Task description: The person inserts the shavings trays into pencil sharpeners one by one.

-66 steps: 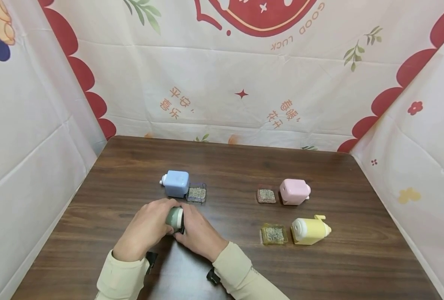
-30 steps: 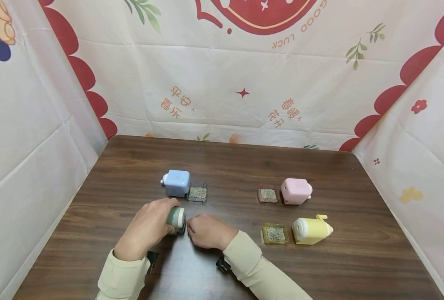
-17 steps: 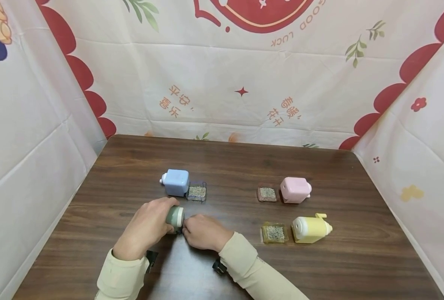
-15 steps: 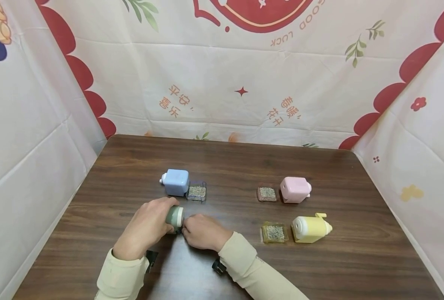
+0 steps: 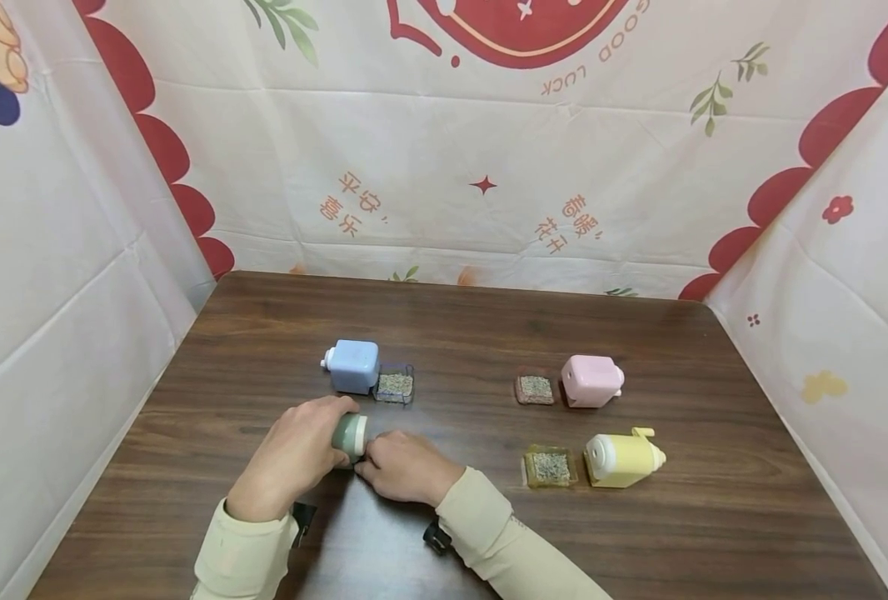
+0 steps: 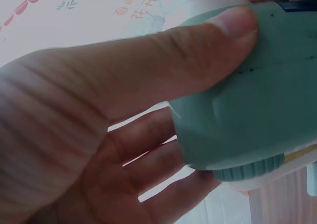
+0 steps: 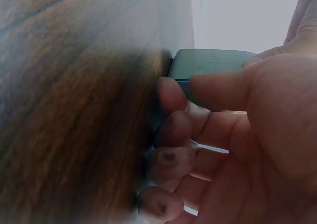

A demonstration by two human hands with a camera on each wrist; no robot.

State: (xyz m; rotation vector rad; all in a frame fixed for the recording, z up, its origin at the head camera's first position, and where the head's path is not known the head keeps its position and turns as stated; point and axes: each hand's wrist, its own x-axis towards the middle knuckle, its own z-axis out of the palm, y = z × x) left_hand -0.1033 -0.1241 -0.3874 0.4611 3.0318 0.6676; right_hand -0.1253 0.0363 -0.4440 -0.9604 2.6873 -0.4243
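Note:
My left hand (image 5: 290, 454) grips a green pencil sharpener (image 5: 346, 435) near the table's left middle, thumb across its body in the left wrist view, where a ribbed green knob (image 6: 250, 169) shows underneath. Low at the sharpener's right end, my right hand (image 5: 412, 468) has its fingers curled. In the right wrist view its thumb and index finger pinch a dark drawer edge (image 7: 184, 86) at the end of the green body, close to the tabletop. The fingers hide most of this drawer; how far it sticks out cannot be seen.
Behind my hands lies a blue sharpener (image 5: 354, 367) beside a clear drawer of shavings (image 5: 395, 385). To the right are a pink sharpener (image 5: 592, 382) with its drawer (image 5: 535, 389) and a yellow sharpener (image 5: 622, 461) with its drawer (image 5: 550, 467). Cloth walls (image 5: 444, 150) edge the table.
My right hand has come down off the sharpener's right end, drawn slightly right, then returned to touch the drawer low at that end. The left hand keeps its grip in place.

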